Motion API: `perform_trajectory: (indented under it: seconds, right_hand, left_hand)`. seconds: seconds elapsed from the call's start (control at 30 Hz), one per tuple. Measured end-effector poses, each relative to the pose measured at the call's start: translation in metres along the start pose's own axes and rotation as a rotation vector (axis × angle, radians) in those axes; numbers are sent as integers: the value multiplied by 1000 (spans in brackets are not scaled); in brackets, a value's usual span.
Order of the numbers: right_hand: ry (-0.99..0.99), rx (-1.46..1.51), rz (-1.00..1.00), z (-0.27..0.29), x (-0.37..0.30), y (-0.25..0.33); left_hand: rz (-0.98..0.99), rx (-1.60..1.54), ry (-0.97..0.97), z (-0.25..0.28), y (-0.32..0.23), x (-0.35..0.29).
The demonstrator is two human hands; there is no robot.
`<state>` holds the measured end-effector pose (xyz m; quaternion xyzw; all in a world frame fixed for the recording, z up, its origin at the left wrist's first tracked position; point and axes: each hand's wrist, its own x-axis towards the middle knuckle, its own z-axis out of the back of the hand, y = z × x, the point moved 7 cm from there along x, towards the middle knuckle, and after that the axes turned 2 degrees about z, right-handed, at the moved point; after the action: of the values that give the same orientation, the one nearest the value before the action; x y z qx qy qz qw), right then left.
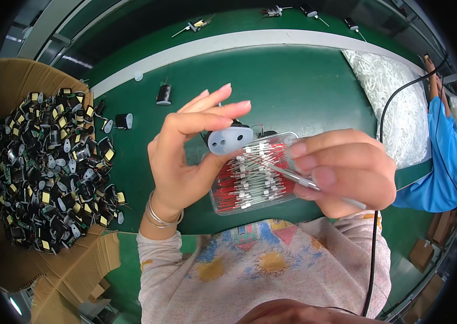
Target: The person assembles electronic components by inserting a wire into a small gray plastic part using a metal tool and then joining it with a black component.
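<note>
My left hand [185, 146], with a silvery bangle at the wrist, pinches a small black electronic part by its grey oval end cap [229, 140]. The cap faces me and has round holes in it. In my right hand [347, 170] are slim metal tweezers [303, 179], their tips pointing left, a little apart from the cap. Whether a wire sits between those tips I cannot tell. Beneath both hands lies a clear plastic box [223, 211] full of red and pale wire leads [253, 181] with white connectors.
At the left, a cardboard box [10, 73] holds a heap of black parts [50, 173]. Two loose black parts [164, 94] lie on the green table [293, 81]. A bag of white pieces [390, 102] is at the right, near a black cable [382, 129] and a person in blue [436, 167].
</note>
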<state>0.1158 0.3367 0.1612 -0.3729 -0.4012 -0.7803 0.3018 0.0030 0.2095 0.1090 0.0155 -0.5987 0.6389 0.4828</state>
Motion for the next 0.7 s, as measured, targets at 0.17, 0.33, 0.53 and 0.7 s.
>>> perform_trajectory:
  seconds: [0.17,0.33,0.53,0.7]
  right_hand:
    - [5,-26,1,-5,-4,-5]
    - [9,-18,43,-7,-4,-2]
    - [-37,-26,69,-10,-5,-1]
    - [-46,-46,56,-10,-3,-1]
  left_hand:
    - [-36,68,46,-1,-5,-1]
    - [-22,81,47,-1,-7,-3]
    - [-28,146,40,-1,-11,-3]
    - [-33,162,46,-1,-14,-4]
